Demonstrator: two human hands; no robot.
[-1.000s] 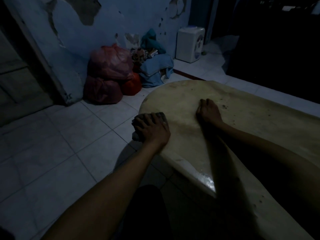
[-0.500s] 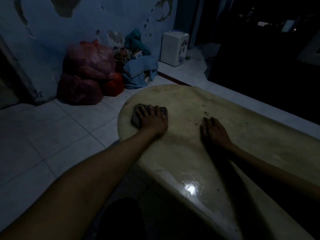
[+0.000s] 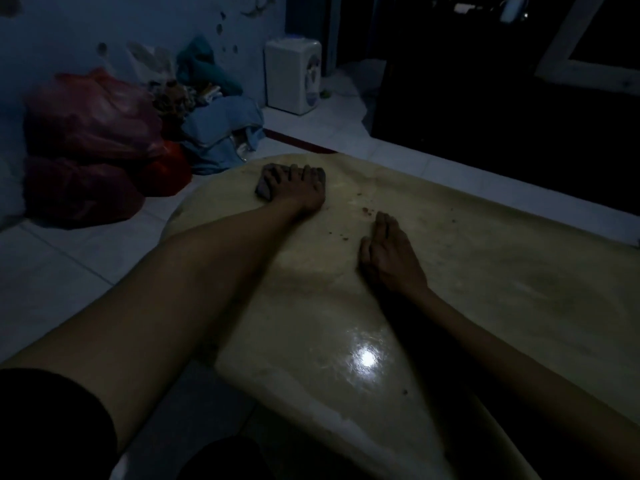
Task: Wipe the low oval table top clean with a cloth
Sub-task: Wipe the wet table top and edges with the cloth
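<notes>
I see pale floor tiles (image 3: 69, 258) in dim light. Against the blue, patchy wall (image 3: 104, 26) sit red plastic bags (image 3: 90, 133), piled one on another, with a heap of blue cloth (image 3: 225, 133) just beside them and a teal bundle (image 3: 204, 67) behind. A small white appliance (image 3: 294, 77) stands near the wall's corner. Dark furniture (image 3: 502, 116) fills the far right.

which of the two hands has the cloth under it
The left hand, at the table's far rounded end, presses the dark cloth with spread fingers. The right hand lies flat on bare tabletop nearer the person, holding nothing.
</notes>
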